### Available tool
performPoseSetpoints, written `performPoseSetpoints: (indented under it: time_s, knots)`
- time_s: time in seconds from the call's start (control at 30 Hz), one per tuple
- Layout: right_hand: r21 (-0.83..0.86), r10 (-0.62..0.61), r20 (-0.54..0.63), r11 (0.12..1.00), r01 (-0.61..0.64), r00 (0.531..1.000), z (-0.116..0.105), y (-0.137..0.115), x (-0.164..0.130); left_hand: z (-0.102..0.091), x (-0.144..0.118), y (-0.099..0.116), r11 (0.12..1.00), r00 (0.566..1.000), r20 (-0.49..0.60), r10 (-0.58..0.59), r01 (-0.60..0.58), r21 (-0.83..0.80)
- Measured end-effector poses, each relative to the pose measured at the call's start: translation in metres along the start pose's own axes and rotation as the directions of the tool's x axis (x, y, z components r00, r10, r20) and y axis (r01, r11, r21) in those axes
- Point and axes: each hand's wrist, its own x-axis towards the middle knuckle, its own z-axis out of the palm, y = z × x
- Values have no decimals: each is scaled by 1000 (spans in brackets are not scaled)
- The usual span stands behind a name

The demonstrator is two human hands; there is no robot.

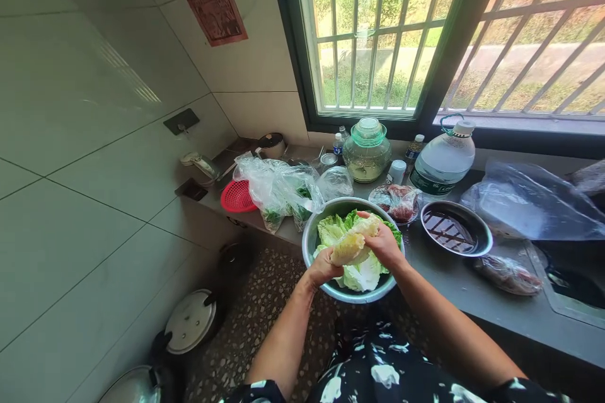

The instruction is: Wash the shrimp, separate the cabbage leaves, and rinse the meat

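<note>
Both of my hands grip a pale yellow cabbage heart (348, 248) above a metal basin (363, 297). My left hand (323, 268) is closed round its lower left end. The upper right end is in my right hand (386, 245), fingers wrapped over it. Loose green and white cabbage leaves (362, 276) fill the basin beneath, partly hidden by my hands. The basin is at the counter's front edge, close to my body.
Bagged greens (283, 192) and a red basket (237, 196) lie left on the counter (458, 286). Behind the basin stand a glass jar (367, 154) and wrapped meat (401, 203). A water bottle (444, 160) and a bowl of liquid (454, 233) are to the right.
</note>
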Motion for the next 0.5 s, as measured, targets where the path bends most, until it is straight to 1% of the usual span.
performPoseSetpoints:
  time_s: [0.07,0.13,0.2,0.23,0.33,0.37,0.4,0.5]
  knots:
    - [-47,-58,-54,997,55,997,2,4,-1,-5,3,-5,991,995,60,81,-86,98]
    - [-91,-78,-33,993,75,996,3,7,0,-9,6,-9,970,991,52,122,-130,206]
    - [-79,-39,15,996,40,999,4,10,2,-10,7,-11,954,990,56,129,-139,264]
    - [-53,-22,9,998,22,1000,5,11,3,-10,7,-11,953,989,70,132,-146,265]
    - [47,-3,-92,999,7,996,9,15,6,-9,7,-10,952,983,87,160,-177,248]
    - [83,13,-106,997,-4,994,11,17,6,-9,7,-8,947,982,80,171,-186,260]
    - [119,42,-93,992,-30,995,13,19,5,-9,7,-7,938,981,68,182,-194,287]
    - [211,169,-5,964,-164,986,19,26,3,-9,8,-1,885,977,48,208,-208,417]
